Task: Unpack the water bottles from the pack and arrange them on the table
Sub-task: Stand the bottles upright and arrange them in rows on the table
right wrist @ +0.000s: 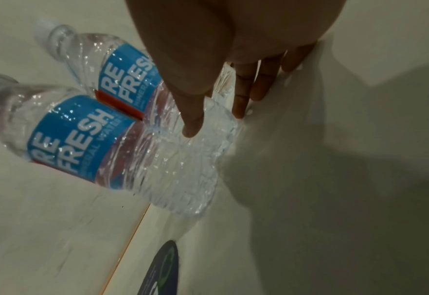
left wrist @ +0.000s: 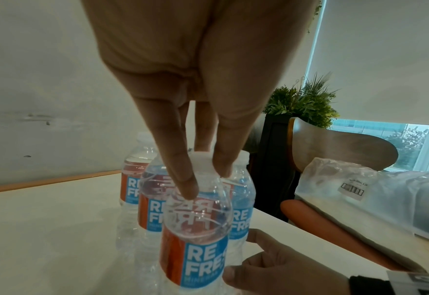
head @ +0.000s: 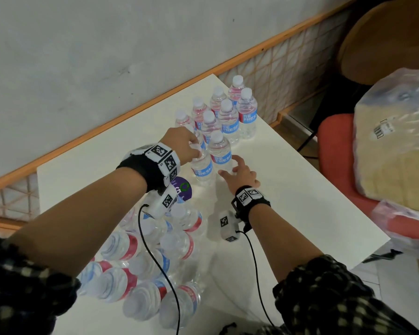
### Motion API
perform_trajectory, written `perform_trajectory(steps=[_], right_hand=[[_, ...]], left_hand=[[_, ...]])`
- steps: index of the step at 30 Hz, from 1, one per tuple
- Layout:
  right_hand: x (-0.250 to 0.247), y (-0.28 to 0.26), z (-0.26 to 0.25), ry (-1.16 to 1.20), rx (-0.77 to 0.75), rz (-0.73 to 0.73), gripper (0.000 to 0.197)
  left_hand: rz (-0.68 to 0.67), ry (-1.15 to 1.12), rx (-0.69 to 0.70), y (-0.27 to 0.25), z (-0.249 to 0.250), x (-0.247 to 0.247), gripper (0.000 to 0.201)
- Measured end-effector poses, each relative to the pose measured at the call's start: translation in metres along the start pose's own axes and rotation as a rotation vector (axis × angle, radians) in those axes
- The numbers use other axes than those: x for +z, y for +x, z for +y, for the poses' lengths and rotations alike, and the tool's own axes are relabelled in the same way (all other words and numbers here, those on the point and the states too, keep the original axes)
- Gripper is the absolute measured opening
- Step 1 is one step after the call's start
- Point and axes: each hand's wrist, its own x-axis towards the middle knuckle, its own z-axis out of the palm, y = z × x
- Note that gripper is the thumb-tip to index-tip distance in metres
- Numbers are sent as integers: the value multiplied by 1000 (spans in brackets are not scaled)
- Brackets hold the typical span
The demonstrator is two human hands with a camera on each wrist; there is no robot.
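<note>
Several clear water bottles with blue and red labels stand in two rows [head: 228,117] at the far right of the white table [head: 288,201]. My left hand [head: 195,148] [left wrist: 206,175] pinches the white cap of the nearest upright bottle [head: 202,169] [left wrist: 196,249] [right wrist: 64,129] from above. My right hand [head: 229,166] [right wrist: 216,119] [left wrist: 259,257] lies low beside the neighbouring bottle [head: 220,151] [right wrist: 122,75], fingers straight, thumb touching its base. The opened pack [head: 155,250] with several bottles sits at the near left under my left forearm.
A round purple sticker [head: 184,189] lies on the table between the pack and the rows. Right of the table a red chair [head: 334,151] carries a large plastic-wrapped bundle [head: 397,141]. A grey wall runs behind the table's far edge.
</note>
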Motion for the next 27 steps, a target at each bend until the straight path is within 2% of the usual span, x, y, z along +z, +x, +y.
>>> perform_trajectory(steps=[20, 27], right_hand=[[-7, 10, -7, 32, 50, -26, 56], [-7, 12, -7, 29, 53, -38, 61]], left_hand=[[27, -33, 18, 4, 9, 0, 40], [-9, -3, 12, 3, 10, -4, 41]])
